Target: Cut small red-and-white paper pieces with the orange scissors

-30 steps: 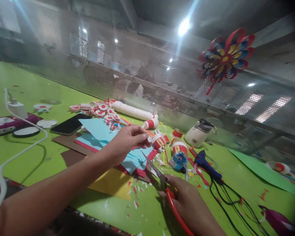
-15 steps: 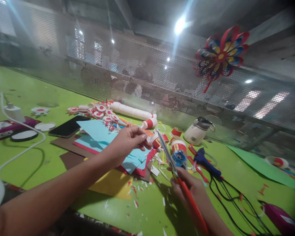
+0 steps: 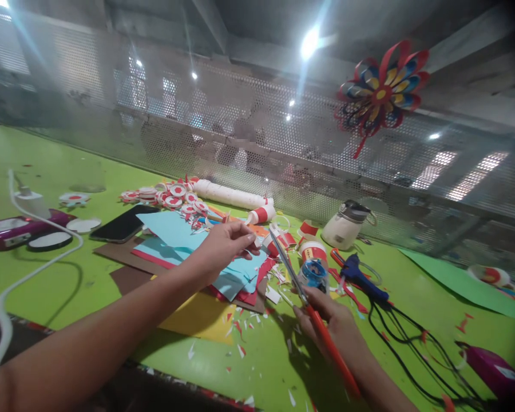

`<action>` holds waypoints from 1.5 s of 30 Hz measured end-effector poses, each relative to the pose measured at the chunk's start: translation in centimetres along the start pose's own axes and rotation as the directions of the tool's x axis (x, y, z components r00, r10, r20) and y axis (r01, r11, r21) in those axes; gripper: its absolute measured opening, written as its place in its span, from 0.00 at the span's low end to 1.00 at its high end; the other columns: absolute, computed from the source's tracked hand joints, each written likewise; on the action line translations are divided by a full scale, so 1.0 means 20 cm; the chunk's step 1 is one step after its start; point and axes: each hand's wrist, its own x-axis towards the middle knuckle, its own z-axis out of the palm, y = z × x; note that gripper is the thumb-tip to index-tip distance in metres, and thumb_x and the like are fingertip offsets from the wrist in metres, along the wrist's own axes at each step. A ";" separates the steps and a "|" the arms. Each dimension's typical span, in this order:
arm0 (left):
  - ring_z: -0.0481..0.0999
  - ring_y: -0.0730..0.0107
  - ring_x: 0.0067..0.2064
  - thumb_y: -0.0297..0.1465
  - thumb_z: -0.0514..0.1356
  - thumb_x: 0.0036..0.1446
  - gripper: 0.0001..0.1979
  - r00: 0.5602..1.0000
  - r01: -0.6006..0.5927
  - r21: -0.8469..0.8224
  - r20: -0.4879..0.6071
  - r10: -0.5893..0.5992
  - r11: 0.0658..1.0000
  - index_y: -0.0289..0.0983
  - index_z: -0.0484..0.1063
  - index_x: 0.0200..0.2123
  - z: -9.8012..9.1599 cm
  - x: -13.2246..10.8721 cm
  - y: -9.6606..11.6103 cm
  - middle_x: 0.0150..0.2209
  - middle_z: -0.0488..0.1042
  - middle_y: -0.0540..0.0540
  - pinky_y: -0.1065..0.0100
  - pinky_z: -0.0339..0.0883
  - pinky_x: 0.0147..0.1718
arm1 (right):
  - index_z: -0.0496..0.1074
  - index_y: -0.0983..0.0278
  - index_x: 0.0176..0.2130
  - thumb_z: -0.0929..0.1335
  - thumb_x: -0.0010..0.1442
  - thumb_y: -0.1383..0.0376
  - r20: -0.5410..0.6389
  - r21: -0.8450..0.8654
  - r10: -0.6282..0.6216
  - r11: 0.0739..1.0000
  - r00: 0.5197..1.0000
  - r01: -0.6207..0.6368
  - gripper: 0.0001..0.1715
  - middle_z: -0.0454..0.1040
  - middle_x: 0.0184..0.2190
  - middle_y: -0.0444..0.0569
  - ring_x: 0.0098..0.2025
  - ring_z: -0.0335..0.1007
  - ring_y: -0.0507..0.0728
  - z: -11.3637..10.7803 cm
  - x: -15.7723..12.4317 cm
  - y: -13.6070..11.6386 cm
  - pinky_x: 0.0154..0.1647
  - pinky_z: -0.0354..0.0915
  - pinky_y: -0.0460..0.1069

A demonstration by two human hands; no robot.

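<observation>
My right hand is wrapped around the red-orange handles of a pair of scissors, whose metal blades point up and away, nearly together. Over a stack of light blue paper, my left hand is raised with thumb and fingers drawn together in a pinch. Something small and pale may be at those fingertips, too small to name. The scissor tips are just right of that hand, apart from it. Beyond the blades stand red and white paper cups and a clear container with blue contents.
A blue glue gun with black cord lies at right, before a white jar. At left are a phone and a purple power strip. White paper tubing and red-white discs lie behind. Scraps litter the front.
The view has shifted slightly. Both hands keep nearly the same pose, with the scissors still in my right hand and my left fingers still pinched.
</observation>
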 end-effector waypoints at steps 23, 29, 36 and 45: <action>0.75 0.72 0.28 0.25 0.62 0.46 0.07 0.990 0.076 -0.001 0.116 -0.075 0.997 0.32 0.65 0.29 0.03 0.02 -0.09 0.24 0.73 0.47 0.67 0.68 0.32 | 0.75 0.68 0.39 0.66 0.52 0.61 -0.075 -0.037 0.007 0.999 0.997 -0.010 0.17 0.78 0.29 0.49 0.28 0.73 0.56 0.00 0.04 0.04 0.30 0.67 0.49; 0.76 0.71 0.27 0.22 0.62 0.44 0.13 0.989 0.111 0.023 0.091 -0.113 0.994 0.30 0.66 0.36 0.01 0.05 -0.14 0.24 0.75 0.45 0.66 0.69 0.34 | 0.74 0.69 0.40 0.66 0.52 0.61 -0.079 -0.049 0.011 0.999 0.997 -0.015 0.18 0.79 0.31 0.51 0.30 0.74 0.57 0.00 0.04 0.03 0.32 0.67 0.48; 0.76 0.69 0.28 0.27 0.63 0.47 0.09 0.984 0.107 0.076 0.136 -0.117 0.991 0.32 0.66 0.31 -0.02 0.07 -0.18 0.25 0.76 0.42 0.66 0.69 0.32 | 0.75 0.70 0.41 0.66 0.52 0.61 -0.078 -0.058 0.002 0.998 0.997 -0.006 0.19 0.79 0.32 0.52 0.32 0.73 0.58 -0.01 0.04 0.01 0.33 0.67 0.49; 0.76 0.67 0.28 0.28 0.59 0.49 0.05 0.987 0.138 0.185 0.054 -0.150 0.973 0.33 0.65 0.27 -0.07 0.12 -0.22 0.26 0.75 0.42 0.64 0.69 0.32 | 0.76 0.67 0.39 0.67 0.49 0.64 -0.081 -0.057 -0.013 0.998 0.997 0.008 0.17 0.78 0.27 0.49 0.27 0.71 0.56 0.00 0.05 0.04 0.28 0.64 0.47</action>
